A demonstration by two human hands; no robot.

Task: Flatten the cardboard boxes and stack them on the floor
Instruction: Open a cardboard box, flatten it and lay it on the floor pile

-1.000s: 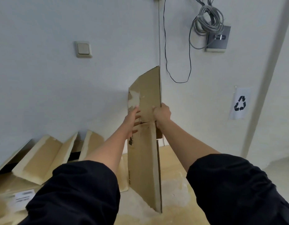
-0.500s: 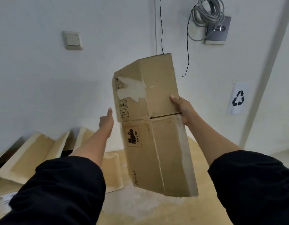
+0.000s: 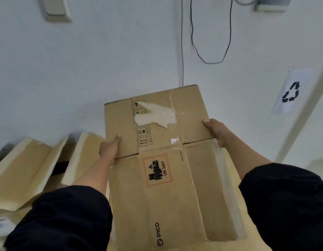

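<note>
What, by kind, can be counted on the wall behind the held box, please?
Light switch: 1
Black cable: 1
Grey cable: 1
Recycling sign: 1
Wall box: 1
Total: 5

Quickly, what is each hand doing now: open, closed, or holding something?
Left hand: closed on the left edge of the flattened brown cardboard box.
Right hand: closed on its right edge.

I am seeing a flattened brown cardboard box (image 3: 168,178) facing me broadside, its label torn white and a battery warning printed mid-panel; opened boxes (image 3: 30,169) are lying left.
</note>
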